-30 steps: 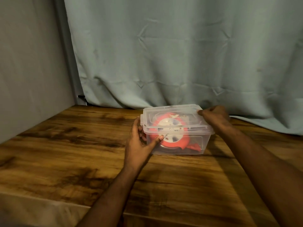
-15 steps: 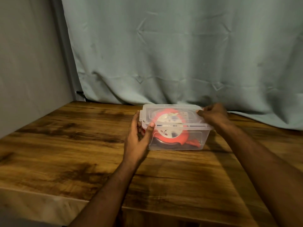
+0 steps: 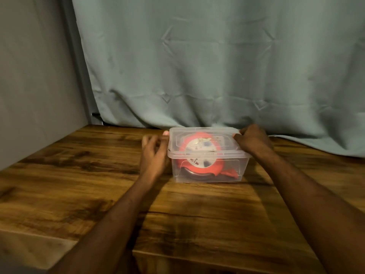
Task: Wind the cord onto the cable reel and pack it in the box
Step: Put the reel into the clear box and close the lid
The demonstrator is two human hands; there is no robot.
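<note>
Dim, warm light is falling on the scene, leaving the whole frame dusky and slightly grainy. A brighter patch is glowing on the tabletop point(image 3: 207, 196) just in front of the clear box point(image 3: 209, 167), while soft shadows are spreading beside the box and under both forearms. The lid point(image 3: 205, 143) is catching a faint sheen rather than hard glare. The left hand point(image 3: 153, 155) is smearing with motion blur, its fingers point(image 3: 147, 140) losing their outlines; the right hand point(image 3: 253, 140) is reading sharper. Wide-angle distortion is bending the tabletop's near edge and stretching the forearms toward the corners, where the picture is darkening.
</note>
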